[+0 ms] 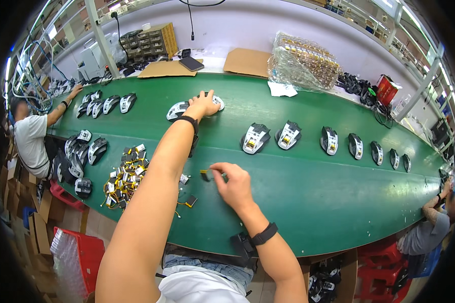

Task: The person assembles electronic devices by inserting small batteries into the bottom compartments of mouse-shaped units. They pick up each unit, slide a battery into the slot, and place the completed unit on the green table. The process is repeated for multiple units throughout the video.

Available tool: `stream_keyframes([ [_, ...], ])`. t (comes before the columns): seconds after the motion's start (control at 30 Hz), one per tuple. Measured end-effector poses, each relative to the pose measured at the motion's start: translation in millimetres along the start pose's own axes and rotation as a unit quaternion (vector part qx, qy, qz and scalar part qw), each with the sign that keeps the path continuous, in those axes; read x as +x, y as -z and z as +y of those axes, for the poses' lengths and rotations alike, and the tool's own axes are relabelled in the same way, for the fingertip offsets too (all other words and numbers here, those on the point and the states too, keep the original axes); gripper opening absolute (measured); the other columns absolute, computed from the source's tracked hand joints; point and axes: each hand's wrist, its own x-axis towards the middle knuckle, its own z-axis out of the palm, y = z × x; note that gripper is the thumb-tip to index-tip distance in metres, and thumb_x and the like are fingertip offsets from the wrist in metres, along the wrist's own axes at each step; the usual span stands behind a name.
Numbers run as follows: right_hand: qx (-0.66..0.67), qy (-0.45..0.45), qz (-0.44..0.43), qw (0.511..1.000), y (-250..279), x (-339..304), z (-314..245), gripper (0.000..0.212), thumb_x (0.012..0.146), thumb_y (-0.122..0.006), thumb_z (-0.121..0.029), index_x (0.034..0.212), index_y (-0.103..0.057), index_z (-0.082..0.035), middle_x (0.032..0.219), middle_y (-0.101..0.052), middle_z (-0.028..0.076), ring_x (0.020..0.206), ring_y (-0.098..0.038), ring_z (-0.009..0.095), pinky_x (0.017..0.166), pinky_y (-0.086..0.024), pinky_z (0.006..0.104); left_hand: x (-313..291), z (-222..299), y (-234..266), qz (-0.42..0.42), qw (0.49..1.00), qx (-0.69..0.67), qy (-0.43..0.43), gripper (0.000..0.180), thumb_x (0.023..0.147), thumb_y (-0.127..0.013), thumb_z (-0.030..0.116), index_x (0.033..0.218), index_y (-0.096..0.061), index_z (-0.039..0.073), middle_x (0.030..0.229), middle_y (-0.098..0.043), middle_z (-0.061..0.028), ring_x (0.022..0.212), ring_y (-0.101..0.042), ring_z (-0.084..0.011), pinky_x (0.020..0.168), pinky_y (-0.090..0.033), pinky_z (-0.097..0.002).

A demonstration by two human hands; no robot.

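Note:
My left hand (205,105) reaches far over the green bench, its fingers closed around a grey-and-black computer mouse (219,102) that it mostly covers. Just left of it lies another mouse (177,110). Closer to me, my right hand (233,186) pinches a small battery (205,174) with yellow tape, held over the bench. A heap of wired batteries (129,174) lies beside my left forearm, and one loose battery (191,201) sits nearer the front edge. To the right, an opened mouse (255,138) and a second opened mouse (289,135) show yellow parts inside.
More mice (329,141) form a row toward the right end. A cluster of mice (76,154) stands at left. Behind are cardboard sheets (247,62) and a plastic-wrapped stack (306,61). One person (33,126) works at far left, another (429,232) at far right.

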Motion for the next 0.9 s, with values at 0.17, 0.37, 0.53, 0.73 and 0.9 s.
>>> stream_keyframes([
  [0.17,0.072,-0.077,0.013,0.994,14,10,8,0.009,0.080,-0.070,-0.004,0.089,-0.070,-0.003,0.086,-0.071,0.009,0.073,-0.068,0.017,0.061,-0.053,0.0290,-1,-10,13,-0.065,0.989,0.069,-0.115,0.096,0.067,-0.080,0.044,0.147,-0.035,0.018,0.141,-0.039,-0.0276,0.124,-0.048,-0.0446,0.102,-0.044,-0.0452],
  [0.37,0.309,-0.232,-0.026,0.922,8,7,16,0.009,0.084,-0.070,-0.004,0.093,-0.070,0.000,0.093,-0.073,0.007,0.083,-0.067,0.012,0.071,-0.054,0.0261,-23,-11,14,-0.154,0.921,-0.034,-0.357,0.065,0.066,-0.069,0.006,0.129,-0.056,0.017,0.126,-0.052,-0.0199,0.115,-0.052,-0.0370,0.102,-0.044,-0.0428],
  [0.53,0.441,-0.338,0.002,0.831,15,9,8,0.022,0.089,-0.070,-0.007,0.107,-0.062,0.002,0.100,-0.072,0.013,0.088,-0.065,0.013,0.082,-0.051,0.0252,-58,8,-12,-0.012,0.980,-0.178,-0.090,0.091,0.078,-0.066,0.062,0.129,-0.050,-0.012,0.133,-0.047,-0.0329,0.124,-0.048,-0.0389,0.104,-0.041,-0.0454],
  [0.73,0.447,-0.299,0.024,0.843,20,10,25,0.014,0.092,-0.067,-0.012,0.102,-0.064,-0.002,0.092,-0.069,0.005,0.084,-0.063,0.010,0.076,-0.048,0.0227,-96,31,-16,0.009,0.996,-0.023,-0.082,0.096,0.068,-0.073,0.063,0.123,-0.052,-0.014,0.128,-0.050,-0.0298,0.121,-0.047,-0.0448,0.098,-0.046,-0.0498],
  [0.9,0.416,-0.258,0.003,0.872,16,7,15,0.013,0.092,-0.066,-0.011,0.099,-0.064,-0.001,0.089,-0.067,0.003,0.084,-0.061,0.009,0.079,-0.047,0.0237,-101,26,-4,-0.011,0.970,-0.209,-0.121,0.099,0.061,-0.084,0.044,0.129,-0.040,-0.012,0.124,-0.055,-0.0289,0.114,-0.056,-0.0412,0.096,-0.048,-0.0433],
])
